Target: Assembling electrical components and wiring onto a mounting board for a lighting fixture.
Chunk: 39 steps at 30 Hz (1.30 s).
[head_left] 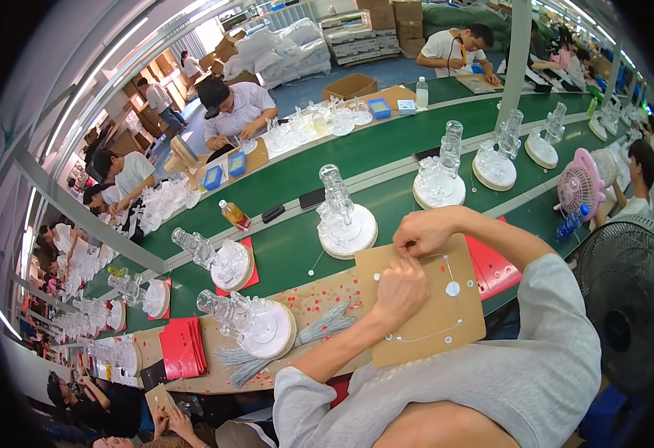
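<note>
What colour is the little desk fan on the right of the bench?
Pink, seen in the head view: the small round desk fan.

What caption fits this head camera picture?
Both hands, left hand and right hand, thread thin wire on a cardboard sheet.

Both hands close together — left hand point(399, 293) fisted, right hand point(425, 231) pinching.

Two hands point(409, 261) on one cardboard sheet point(424, 313); two fans point(582, 185); two bottles point(233, 213).
</note>
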Tool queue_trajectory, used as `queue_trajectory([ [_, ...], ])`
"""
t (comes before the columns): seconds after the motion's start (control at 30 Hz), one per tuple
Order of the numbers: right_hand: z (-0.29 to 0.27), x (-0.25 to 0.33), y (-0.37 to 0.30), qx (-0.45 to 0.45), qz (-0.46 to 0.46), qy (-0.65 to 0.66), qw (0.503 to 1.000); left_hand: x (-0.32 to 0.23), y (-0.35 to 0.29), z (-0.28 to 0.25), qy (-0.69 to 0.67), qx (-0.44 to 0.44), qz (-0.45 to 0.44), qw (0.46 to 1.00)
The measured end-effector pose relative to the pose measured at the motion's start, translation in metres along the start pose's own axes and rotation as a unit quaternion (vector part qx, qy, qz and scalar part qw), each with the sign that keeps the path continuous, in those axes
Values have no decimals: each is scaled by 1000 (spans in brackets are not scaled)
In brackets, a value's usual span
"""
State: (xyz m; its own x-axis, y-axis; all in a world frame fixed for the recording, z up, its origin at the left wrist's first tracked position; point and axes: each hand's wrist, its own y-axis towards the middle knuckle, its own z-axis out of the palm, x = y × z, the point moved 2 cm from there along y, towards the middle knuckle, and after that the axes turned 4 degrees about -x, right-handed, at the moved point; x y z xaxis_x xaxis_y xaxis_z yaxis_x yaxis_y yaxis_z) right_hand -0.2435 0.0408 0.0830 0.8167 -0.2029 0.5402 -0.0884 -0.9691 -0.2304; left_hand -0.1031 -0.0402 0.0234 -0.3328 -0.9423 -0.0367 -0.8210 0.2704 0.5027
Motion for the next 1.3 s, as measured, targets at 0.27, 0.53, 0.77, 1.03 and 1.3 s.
queue_trajectory([
  [0.27,7,5,-21,-72,63,49,994,11,1,-14,-59,1,5,998],
  [0.53,80,42,-44,-489,107,62,863,61,-2,-21,-296,-85,-50,950],
  [0.77,94,58,-40,-591,175,-27,787,55,0,-18,-280,-69,-39,957],
  [1.03,102,45,-44,-585,83,-58,805,53,-4,-19,-298,-81,-59,949],
  [1.3,77,20,-49,-487,-87,-170,852,51,-7,-20,-233,-77,3,970],
])
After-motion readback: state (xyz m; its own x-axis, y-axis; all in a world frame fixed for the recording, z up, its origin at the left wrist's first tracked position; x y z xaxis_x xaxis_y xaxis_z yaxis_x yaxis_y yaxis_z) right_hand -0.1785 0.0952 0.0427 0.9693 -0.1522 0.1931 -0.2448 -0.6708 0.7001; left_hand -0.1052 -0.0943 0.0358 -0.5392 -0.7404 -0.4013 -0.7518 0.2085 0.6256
